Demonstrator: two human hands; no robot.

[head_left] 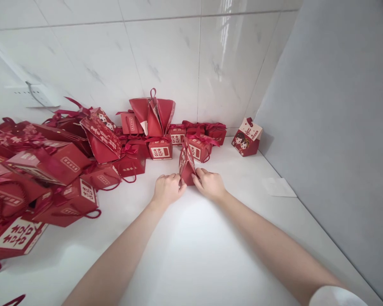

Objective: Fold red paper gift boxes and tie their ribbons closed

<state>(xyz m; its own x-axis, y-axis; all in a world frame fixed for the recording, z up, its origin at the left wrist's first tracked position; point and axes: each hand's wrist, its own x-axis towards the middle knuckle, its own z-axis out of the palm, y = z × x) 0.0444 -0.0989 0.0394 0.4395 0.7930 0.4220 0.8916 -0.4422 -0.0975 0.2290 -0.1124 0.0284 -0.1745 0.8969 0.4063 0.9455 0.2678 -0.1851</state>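
Between my two hands a small red gift box point(187, 170) with a peaked top stands upright on the white table. My left hand point(169, 188) is closed at its left lower side, fingers curled against the card. On the opposite side, my right hand point(210, 182) grips the box's right edge with bent fingers. Right behind it sits a red box with a ribbon bow point(200, 148), partly covered by the held box. Another red box with a white double-happiness panel point(160, 149) is a little further left.
A big heap of red gift boxes point(47, 170) covers the left side. A fan-shaped red box point(153, 115) rests on the back row. Near the grey panel point(332, 127) stand a red and cream box point(247, 138) and a white paper piece point(279, 187). A tiled wall point(166, 55) closes the back.
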